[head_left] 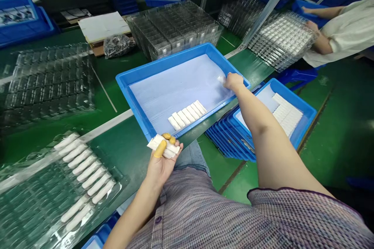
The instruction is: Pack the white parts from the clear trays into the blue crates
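Note:
My left hand [163, 159] wears yellow finger cots and is closed round a small bunch of white strips [168, 151], just outside the near left corner of a blue tray [175, 62]. Inside this tray, a row of similar flat white strips [187, 114] lies side by side on a pale blue liner sheet [178, 85], along the near wall. My right hand [233, 81] reaches over the tray's right end with its fingers closed, partly turned from view. A blurred whitish patch shows at its fingertips, too unclear to name.
A clear blister tray [29, 202] holding several white pieces lies at left. Stacked clear trays [175, 27] stand behind the blue tray. Stacked blue trays [309, 113], the top one with white strips, stand at right. Another person's arm [324, 42] handles clear trays at far right.

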A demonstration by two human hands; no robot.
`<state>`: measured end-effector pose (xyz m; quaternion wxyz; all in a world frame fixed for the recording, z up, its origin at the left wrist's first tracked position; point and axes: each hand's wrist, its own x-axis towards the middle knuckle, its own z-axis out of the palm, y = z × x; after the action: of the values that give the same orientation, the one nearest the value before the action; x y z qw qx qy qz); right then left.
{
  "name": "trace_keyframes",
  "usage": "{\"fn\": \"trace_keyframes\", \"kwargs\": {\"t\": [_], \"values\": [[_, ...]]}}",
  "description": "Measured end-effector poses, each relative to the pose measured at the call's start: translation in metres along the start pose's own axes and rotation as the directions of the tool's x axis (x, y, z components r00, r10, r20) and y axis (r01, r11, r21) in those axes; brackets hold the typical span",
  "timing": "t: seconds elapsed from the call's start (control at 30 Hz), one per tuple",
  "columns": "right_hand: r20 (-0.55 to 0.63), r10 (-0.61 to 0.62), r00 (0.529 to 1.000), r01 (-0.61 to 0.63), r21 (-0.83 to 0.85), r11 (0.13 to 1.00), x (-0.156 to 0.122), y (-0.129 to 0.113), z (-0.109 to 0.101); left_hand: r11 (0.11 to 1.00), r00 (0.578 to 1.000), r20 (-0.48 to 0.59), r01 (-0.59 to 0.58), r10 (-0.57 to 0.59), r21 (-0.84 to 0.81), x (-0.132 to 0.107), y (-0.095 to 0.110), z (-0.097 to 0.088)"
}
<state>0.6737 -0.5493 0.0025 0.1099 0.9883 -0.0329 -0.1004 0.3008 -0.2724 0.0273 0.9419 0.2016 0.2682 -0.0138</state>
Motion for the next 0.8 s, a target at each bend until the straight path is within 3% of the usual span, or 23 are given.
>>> {"fn": "trace_keyframes", "kwargs": {"t": [0.13,0.23,0.37,0.43,0.5,0.53,0.57,0.63,0.67,0.73,0.8], "values": [[-0.062,0.012,0.998,-0.011,0.018,1.0,-0.01,0.005,-0.002,1.0,0.999,-0.04,-0.023,0.023,-0.014,0.0,0.006,-0.001],[-0.136,0.052,0.989,-0.044,0.059,0.997,-0.022,0.012,-0.016,0.999,0.997,-0.057,-0.047,0.046,-0.018,0.001,0.009,-0.003],[-0.227,0.11,0.968,-0.022,0.36,0.933,-0.047,0.018,-0.048,0.999,0.997,-0.073,-0.04,0.038,-0.023,0.006,0.007,-0.006],[-0.188,0.055,0.981,0.074,0.612,0.788,-0.069,0.013,-0.062,1.0,0.997,-0.069,-0.027,0.026,-0.013,0.008,0.005,-0.008],[-0.129,-0.116,0.985,0.171,0.828,0.534,-0.101,-0.002,-0.071,1.0,0.998,-0.054,-0.022,0.022,0.008,0.01,0.001,-0.008],[-0.11,-0.24,0.965,0.2,0.897,0.394,-0.121,-0.013,-0.072,1.0,0.999,-0.043,-0.023,0.024,0.018,0.01,-0.001,-0.008],[-0.095,-0.38,0.92,0.212,0.937,0.277,-0.143,-0.026,-0.071,0.999,0.999,-0.03,-0.027,0.028,0.025,0.011,-0.003,-0.008],[-0.062,-0.64,0.766,0.213,0.964,0.162,-0.191,-0.055,-0.065,0.999,0.999,-0.006,-0.047,0.047,0.025,0.012,-0.007,-0.006],[-0.066,-0.719,0.692,0.246,0.958,0.15,-0.214,-0.068,-0.061,0.998,0.998,0.001,-0.058,0.058,0.02,0.013,-0.009,-0.006],[-0.091,-0.799,0.594,0.38,0.907,0.179,-0.248,-0.091,-0.053,0.997,0.997,-0.003,-0.072,0.072,0.014,0.014,-0.011,-0.006],[-0.083,-0.869,0.488,0.47,0.864,0.182,-0.26,-0.104,-0.048,0.997,0.997,-0.037,-0.07,0.071,0.012,0.015,-0.012,-0.007]]}}
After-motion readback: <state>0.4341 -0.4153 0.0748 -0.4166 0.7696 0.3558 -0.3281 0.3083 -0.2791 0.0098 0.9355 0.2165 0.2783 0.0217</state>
